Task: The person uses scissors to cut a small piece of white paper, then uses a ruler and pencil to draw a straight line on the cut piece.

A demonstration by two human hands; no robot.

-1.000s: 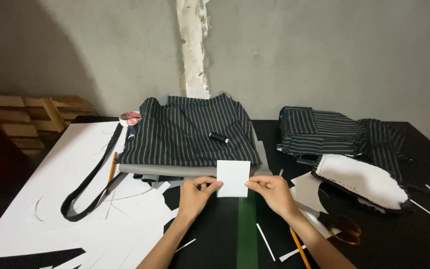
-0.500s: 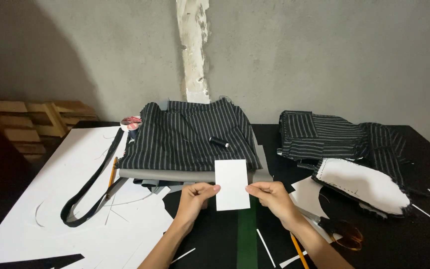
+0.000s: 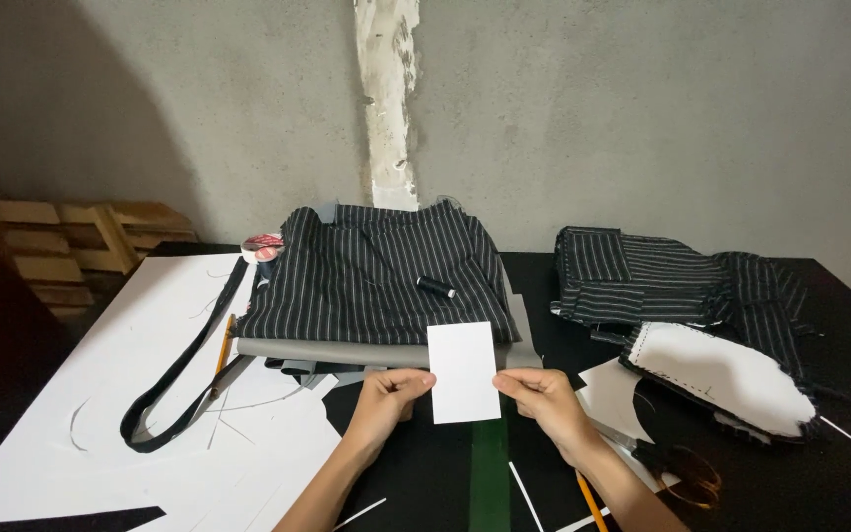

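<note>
A small white rectangle of paper (image 3: 464, 371) is held upright between both hands above the dark table (image 3: 425, 473). My left hand (image 3: 386, 399) pinches its lower left edge, and my right hand (image 3: 541, 398) pinches its right edge. Just beyond the paper lies a folded stack of black pinstriped fabric (image 3: 376, 276) on grey cloth, with a black thread spool (image 3: 435, 287) resting on top.
A large white pattern sheet (image 3: 130, 404) with a black strap (image 3: 174, 379) and a pencil (image 3: 222, 345) covers the left. More striped fabric (image 3: 672, 276) and a white pattern piece (image 3: 716, 374) lie right. Scissors (image 3: 672, 468) sit near my right wrist. A tape roll (image 3: 262, 244) sits at the back.
The paper has turned from a wider shape to a tall upright one and shifted slightly lower toward me; both hands stay on its edges.
</note>
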